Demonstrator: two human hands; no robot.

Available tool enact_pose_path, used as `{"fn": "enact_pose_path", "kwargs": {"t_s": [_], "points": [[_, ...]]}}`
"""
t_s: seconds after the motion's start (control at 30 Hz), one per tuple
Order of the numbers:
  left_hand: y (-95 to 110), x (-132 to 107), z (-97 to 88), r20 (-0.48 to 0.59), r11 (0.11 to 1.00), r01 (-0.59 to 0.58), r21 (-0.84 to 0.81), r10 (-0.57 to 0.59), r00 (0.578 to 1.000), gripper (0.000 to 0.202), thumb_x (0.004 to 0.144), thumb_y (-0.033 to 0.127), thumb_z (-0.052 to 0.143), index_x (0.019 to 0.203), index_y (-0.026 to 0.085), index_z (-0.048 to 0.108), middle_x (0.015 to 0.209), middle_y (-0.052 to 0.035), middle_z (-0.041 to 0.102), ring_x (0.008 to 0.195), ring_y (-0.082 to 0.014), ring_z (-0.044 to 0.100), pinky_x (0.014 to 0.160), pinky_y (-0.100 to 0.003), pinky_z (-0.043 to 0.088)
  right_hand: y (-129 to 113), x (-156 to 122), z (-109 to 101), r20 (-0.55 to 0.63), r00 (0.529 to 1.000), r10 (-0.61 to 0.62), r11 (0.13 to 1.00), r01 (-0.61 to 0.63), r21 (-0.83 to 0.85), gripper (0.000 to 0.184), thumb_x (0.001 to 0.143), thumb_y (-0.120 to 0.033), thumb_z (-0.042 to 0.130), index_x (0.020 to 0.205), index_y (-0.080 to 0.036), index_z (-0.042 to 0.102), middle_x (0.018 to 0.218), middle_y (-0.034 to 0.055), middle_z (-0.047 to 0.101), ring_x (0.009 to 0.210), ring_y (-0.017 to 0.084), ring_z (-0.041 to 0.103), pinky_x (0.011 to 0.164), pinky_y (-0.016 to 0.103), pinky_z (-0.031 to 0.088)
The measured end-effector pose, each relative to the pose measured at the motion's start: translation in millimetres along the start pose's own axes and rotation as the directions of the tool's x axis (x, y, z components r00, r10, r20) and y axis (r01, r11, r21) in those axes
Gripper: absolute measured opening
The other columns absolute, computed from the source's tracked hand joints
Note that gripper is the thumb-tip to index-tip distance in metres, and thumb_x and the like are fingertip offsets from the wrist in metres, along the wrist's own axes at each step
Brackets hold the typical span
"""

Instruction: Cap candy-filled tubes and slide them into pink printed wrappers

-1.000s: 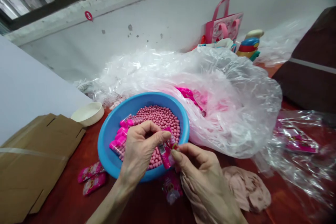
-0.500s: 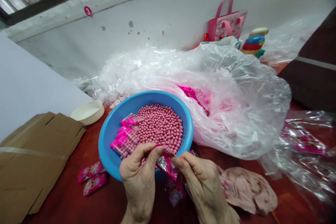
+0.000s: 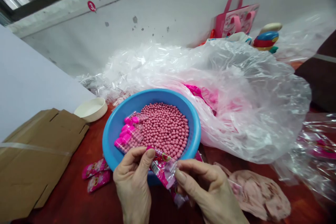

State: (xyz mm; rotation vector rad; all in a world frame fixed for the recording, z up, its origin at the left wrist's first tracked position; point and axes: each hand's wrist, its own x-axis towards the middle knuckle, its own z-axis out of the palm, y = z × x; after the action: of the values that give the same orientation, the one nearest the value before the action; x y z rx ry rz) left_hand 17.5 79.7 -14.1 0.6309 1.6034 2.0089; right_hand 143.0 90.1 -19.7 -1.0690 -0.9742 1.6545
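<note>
Between both hands, over the near rim of a blue basin, is a small pink printed plastic packet. My left hand pinches its left end between thumb and forefinger. The thumb and fingers of my right hand close on its right edge. Pink round beads fill much of the basin. On the beads at the left lie clear tubes with bright pink caps. More pink packets lie on the table below my hands, partly hidden by them.
Two pink packets lie left of the basin, near flattened cardboard and a cream dish. Behind and right spreads a large clear plastic bag with pink items. A crumpled beige cloth lies at the right on the red table.
The packet has turned and flattened, so more of its printed face shows. My right hand has rotated and shifted slightly. The whole view has swung a little to the left.
</note>
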Motion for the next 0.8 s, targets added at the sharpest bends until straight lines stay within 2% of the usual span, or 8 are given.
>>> {"fn": "enact_pose_path", "kwargs": {"t_s": [0.1,0.2,0.33,0.47,0.57,0.67,0.77,0.8], "points": [[-3,-3,-3.6,-0.013,0.999,-0.026,0.018,0.027,1.000,0.015,0.057,0.026,0.088,0.068,0.025,0.078,0.058,0.0068,0.074,0.052,-0.0068,0.063,0.053,-0.010,0.052,6,0,-1,-0.061,0.984,-0.170,0.962,0.152,-0.226,0.018,0.073,-0.039,0.071,0.074,-0.022,0.075,0.060,0.0005,0.070,0.052,0.015,0.060,0.054,0.025,0.051],[-5,-9,-7.5,-0.038,0.991,-0.104,0.087,0.107,0.993,0.016,0.058,0.023,0.087,0.072,0.027,0.080,0.063,0.0074,0.077,0.053,-0.0077,0.066,0.054,-0.009,0.054,13,0,-1,-0.083,0.915,-0.394,0.862,0.336,-0.380,0.011,0.077,-0.032,0.065,0.078,-0.024,0.072,0.073,0.0004,0.072,0.062,0.016,0.065,0.053,0.022,0.050],[-5,-17,-9.9,-0.052,0.962,-0.209,0.175,0.221,0.974,0.020,0.060,0.016,0.085,0.073,0.030,0.080,0.066,0.0112,0.078,0.057,-0.0070,0.068,0.062,-0.007,0.054,22,0,-1,-0.093,0.809,-0.580,0.758,0.494,-0.427,0.011,0.081,-0.023,0.067,0.091,-0.026,0.071,0.078,-0.0012,0.073,0.064,0.015,0.066,0.056,0.022,0.052],[-1,-17,-15.7,0.024,0.932,-0.341,0.121,0.340,0.940,0.018,0.066,0.010,0.080,0.068,0.028,0.077,0.072,0.0111,0.077,0.067,-0.0080,0.068,0.070,-0.010,0.053,30,-1,-5,-0.023,0.702,-0.711,0.634,0.628,-0.451,0.022,0.084,-0.011,0.065,0.095,-0.029,0.072,0.080,-0.0037,0.075,0.068,0.015,0.069,0.070,0.024,0.051],[5,-12,-24.5,0.229,0.977,-0.203,0.060,0.184,0.956,0.009,0.071,0.026,0.080,0.066,0.024,0.074,0.085,0.0030,0.079,0.083,-0.0145,0.069,0.077,-0.017,0.053,34,-1,-7,0.001,0.663,-0.749,0.578,0.654,-0.489,0.028,0.083,-0.007,0.065,0.100,-0.029,0.071,0.082,-0.0031,0.076,0.067,0.015,0.070,0.070,0.025,0.052],[11,-7,-29.7,0.434,0.996,0.027,0.089,-0.063,0.899,0.020,0.071,0.041,0.078,0.079,0.023,0.079,0.089,-0.0032,0.078,0.085,-0.0185,0.068,0.075,-0.020,0.052,33,-1,-9,0.136,0.633,-0.762,0.503,0.711,-0.491,0.031,0.083,-0.004,0.063,0.103,-0.027,0.068,0.081,-0.0015,0.074,0.068,0.015,0.069,0.068,0.025,0.053],[13,-9,-28.3,0.435,0.989,0.122,0.085,-0.147,0.888,0.015,0.080,0.034,0.071,0.077,0.023,0.080,0.070,-0.0011,0.074,0.067,-0.0137,0.063,0.066,-0.017,0.049,27,0,-10,0.298,0.582,-0.757,0.416,0.780,-0.467,0.026,0.086,-0.005,0.059,0.104,-0.023,0.064,0.080,0.0011,0.073,0.073,0.016,0.070,0.068,0.023,0.054],[12,-11,-27.2,0.417,0.987,0.147,0.056,-0.157,0.895,0.016,0.081,0.032,0.070,0.073,0.022,0.079,0.065,-0.0003,0.071,0.062,-0.0127,0.061,0.063,-0.017,0.048,24,0,-10,0.325,0.591,-0.738,0.428,0.783,-0.452,0.022,0.088,-0.006,0.058,0.101,-0.022,0.064,0.078,0.0010,0.072,0.071,0.016,0.070,0.066,0.022,0.054]]}}
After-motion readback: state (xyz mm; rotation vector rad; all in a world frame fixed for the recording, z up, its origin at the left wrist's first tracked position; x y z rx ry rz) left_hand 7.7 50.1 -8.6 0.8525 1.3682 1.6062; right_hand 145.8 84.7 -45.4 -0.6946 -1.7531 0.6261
